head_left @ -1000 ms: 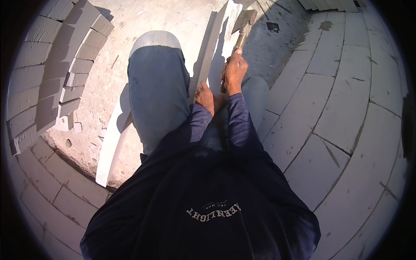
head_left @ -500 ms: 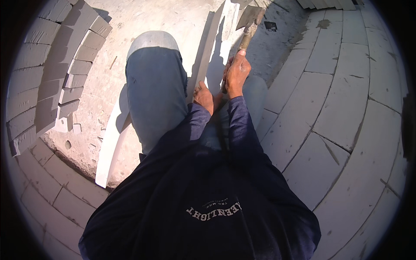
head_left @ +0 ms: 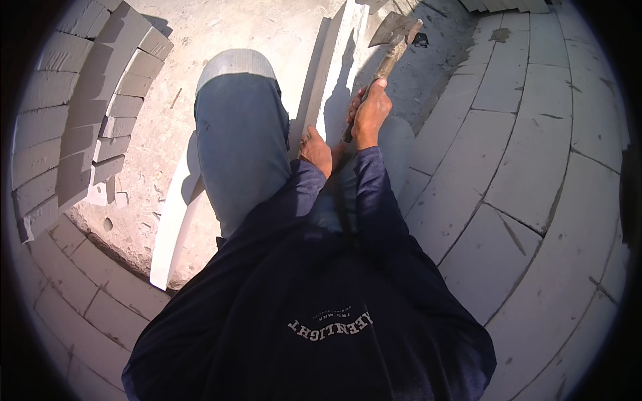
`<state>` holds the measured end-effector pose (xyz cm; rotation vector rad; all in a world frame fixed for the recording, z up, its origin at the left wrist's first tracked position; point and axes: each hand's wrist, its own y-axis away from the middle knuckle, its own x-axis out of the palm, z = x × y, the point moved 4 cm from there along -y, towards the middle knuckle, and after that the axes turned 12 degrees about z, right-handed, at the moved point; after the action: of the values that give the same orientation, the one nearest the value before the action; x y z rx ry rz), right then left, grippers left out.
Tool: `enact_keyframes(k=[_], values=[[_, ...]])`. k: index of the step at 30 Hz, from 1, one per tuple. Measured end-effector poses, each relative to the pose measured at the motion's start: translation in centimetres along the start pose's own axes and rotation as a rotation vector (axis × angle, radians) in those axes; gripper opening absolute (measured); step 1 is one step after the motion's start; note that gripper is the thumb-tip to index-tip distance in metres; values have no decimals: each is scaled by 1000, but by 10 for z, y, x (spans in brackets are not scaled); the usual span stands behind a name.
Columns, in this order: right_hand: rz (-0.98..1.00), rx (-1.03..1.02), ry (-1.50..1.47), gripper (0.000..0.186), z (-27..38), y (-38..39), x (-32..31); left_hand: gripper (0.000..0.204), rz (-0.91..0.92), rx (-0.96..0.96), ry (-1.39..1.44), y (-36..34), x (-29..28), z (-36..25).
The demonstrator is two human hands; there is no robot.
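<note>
My right hand (head_left: 371, 119) is closed around the wooden handle of a hatchet (head_left: 388, 59). Its dull metal head is at the far end, raised beside a long white block (head_left: 332, 90). The block lies lengthwise in front of me, between my knees, with one side in shade and its upper face in sun. My left hand (head_left: 316, 152) grips the block's near part, thumb along the side; some of its fingers are hidden.
A curved-looking stack of pale blocks (head_left: 80, 100) stands at left. Another white slab (head_left: 175, 224) lies by my left leg. To the right rises a wall of large pale blocks (head_left: 501, 154). The dusty concrete floor (head_left: 174, 127) holds small chips.
The hatchet has shifted slightly to the right, away from the block, and its head has turned. My right hand moved with it. My left hand stays almost in place on the block.
</note>
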<state>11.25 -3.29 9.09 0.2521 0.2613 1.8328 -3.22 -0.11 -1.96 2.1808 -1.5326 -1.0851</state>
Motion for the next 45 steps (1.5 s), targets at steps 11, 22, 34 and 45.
enact_keyframes(k=[11,22,34,45], values=[[44,-48,238,62,-31,-22,-7,70,4,-1,-11,-1,4,-4],[46,28,421,64,-64,-45,-21,69,7,-83,-23,-9,14,3],[-36,-154,488,60,-65,-62,-19,74,-21,-51,-29,-17,22,12],[-250,-651,631,62,-43,-40,6,83,0,-7,-15,-10,9,3]])
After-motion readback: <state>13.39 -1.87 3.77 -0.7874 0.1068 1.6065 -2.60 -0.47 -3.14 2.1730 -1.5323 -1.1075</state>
